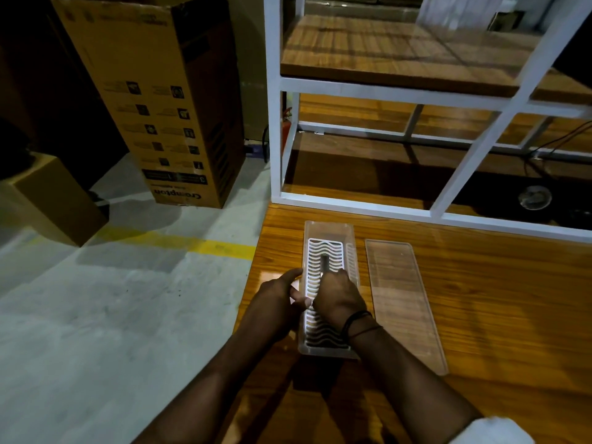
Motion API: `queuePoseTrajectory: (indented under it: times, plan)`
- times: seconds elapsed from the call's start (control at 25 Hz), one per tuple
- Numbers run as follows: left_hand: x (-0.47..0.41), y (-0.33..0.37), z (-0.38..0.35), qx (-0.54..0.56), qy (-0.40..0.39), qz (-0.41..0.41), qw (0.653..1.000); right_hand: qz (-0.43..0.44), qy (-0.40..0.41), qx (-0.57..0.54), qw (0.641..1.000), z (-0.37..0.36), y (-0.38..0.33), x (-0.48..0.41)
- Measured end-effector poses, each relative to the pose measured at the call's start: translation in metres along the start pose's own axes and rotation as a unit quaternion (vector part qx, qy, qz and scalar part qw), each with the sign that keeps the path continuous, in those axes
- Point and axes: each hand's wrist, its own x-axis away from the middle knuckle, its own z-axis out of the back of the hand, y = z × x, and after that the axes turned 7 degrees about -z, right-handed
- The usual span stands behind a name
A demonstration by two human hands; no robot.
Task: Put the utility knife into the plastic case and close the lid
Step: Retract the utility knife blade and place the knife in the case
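A long clear plastic case (330, 230) lies open on the wooden table, with a white wavy grid insert in its bottom. My right hand (339, 298) is over the middle of the case, closed around the dark utility knife (325, 262), whose tip sticks out above my fingers just over the insert. My left hand (283, 294) rests against the case's left wall, forefinger stretched along the rim and thumb touching the edge. The flat clear lid (402, 299) lies on the table just right of the case, apart from it.
The wooden table (496, 299) ends at its left edge next to the case, with grey concrete floor beyond. A white metal shelf frame (352, 205) stands on the table behind the case. Cardboard boxes (166, 100) stand on the floor at the left.
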Motion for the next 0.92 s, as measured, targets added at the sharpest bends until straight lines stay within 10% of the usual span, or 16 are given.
queuePoseTrajectory:
  times: [0.36,0.52,0.92]
  plan:
    - [0.003,-0.01,-0.005,0.035,0.008,-0.016,0.999,0.054,0.145,-0.137,0.978,0.022,0.022,0.018]
    - [0.002,-0.01,-0.004,0.027,-0.004,-0.009,1.0,-0.056,0.219,-0.179,0.958,0.034,0.066,0.007]
    - [-0.004,-0.015,-0.01,0.171,-0.051,0.048,0.983,-0.302,0.063,-0.011,0.951,0.022,0.131,0.003]
